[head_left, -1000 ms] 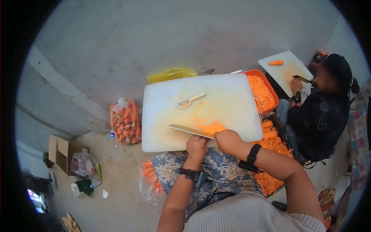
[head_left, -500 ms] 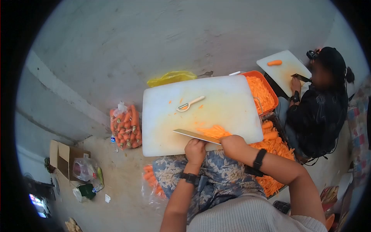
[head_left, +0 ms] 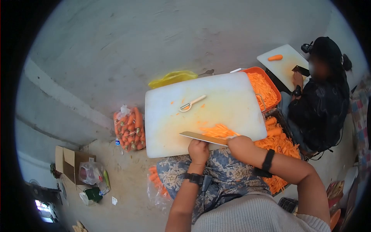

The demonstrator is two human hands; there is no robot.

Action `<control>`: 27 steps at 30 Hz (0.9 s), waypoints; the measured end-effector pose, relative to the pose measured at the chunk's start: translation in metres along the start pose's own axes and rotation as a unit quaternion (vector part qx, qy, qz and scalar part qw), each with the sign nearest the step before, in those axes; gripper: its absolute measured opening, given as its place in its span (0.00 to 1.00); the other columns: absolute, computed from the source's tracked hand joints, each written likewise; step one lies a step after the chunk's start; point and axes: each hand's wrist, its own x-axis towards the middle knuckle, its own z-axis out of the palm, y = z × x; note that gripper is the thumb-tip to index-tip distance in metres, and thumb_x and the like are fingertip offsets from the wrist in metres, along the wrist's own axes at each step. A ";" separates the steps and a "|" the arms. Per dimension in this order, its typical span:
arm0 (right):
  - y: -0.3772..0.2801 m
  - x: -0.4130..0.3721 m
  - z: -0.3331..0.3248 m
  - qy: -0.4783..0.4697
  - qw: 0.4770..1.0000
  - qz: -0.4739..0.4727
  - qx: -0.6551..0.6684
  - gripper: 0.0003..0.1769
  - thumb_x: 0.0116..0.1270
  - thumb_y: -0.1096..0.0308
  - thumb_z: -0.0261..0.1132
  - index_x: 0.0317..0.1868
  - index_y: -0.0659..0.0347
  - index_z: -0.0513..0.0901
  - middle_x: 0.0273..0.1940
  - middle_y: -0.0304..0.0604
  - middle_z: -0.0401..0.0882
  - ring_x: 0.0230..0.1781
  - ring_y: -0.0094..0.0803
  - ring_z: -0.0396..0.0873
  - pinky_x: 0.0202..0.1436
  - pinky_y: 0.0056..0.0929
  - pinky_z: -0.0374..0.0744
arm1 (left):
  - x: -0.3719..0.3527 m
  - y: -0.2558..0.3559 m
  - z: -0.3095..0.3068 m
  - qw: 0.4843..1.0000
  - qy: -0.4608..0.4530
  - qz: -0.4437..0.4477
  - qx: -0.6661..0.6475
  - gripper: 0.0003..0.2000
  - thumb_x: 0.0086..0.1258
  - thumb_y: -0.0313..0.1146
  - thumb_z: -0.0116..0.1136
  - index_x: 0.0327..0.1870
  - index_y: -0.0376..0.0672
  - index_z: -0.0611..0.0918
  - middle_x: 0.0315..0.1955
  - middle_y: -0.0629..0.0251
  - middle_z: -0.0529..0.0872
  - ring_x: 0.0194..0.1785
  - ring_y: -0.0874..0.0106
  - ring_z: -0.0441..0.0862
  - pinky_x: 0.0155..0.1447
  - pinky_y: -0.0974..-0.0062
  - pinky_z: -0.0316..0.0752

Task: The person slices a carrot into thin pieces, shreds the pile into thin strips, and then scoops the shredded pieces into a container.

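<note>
My right hand [head_left: 239,147] is wrapped round the handle of a broad knife [head_left: 203,137], whose blade points left along the near edge of the white cutting board [head_left: 166,112]. Beside the blade's near side my left hand [head_left: 199,150] is closed, its fingers curled; what they grip, if anything, is hidden. Just beyond the blade lies a small heap of carrot strips [head_left: 219,131]. A peeler [head_left: 192,103] with a pale handle rests farther back on the board, with orange scraps around it.
Right of the board are an orange tub [head_left: 277,96] of carrot strips and a dark crate [head_left: 285,125] of carrots and strips. A co-worker [head_left: 319,104] sits by another board [head_left: 286,58]. Left are bagged carrots [head_left: 129,129] and a cardboard box [head_left: 71,162].
The view has shifted slightly, so the whole scene sits a little to the right. Both hands and the knife keep about the same place over the board; the strips look more spread out.
</note>
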 end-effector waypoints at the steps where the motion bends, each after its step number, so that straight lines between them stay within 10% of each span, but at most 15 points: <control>1: 0.000 0.008 0.007 0.001 1.000 0.002 0.003 0.06 0.52 0.73 0.63 0.30 0.64 0.84 0.28 0.53 0.84 0.30 0.47 0.84 0.34 0.41 0.82 | -0.001 0.001 -0.001 1.000 0.002 -0.004 -0.001 0.07 0.49 0.22 0.64 0.31 0.42 0.85 0.29 0.57 0.83 0.36 0.54 0.81 0.40 0.62 0.77; 13: 0.004 -0.018 -0.016 -0.113 0.993 0.023 0.003 0.05 0.50 0.73 0.65 0.29 0.64 0.85 0.26 0.54 0.83 0.30 0.48 0.84 0.32 0.43 0.81 | -0.003 -0.004 -0.001 1.000 -0.009 0.013 0.013 0.07 0.49 0.22 0.65 0.31 0.41 0.85 0.28 0.58 0.83 0.34 0.55 0.80 0.38 0.62 0.76; 27: -0.016 0.005 0.000 -0.028 0.999 -0.022 0.022 0.05 0.51 0.73 0.64 0.29 0.64 0.84 0.26 0.54 0.83 0.29 0.48 0.84 0.32 0.44 0.81 | -0.005 -0.006 0.001 1.000 0.010 0.016 0.011 0.08 0.49 0.22 0.63 0.32 0.42 0.85 0.30 0.57 0.83 0.36 0.54 0.80 0.39 0.61 0.76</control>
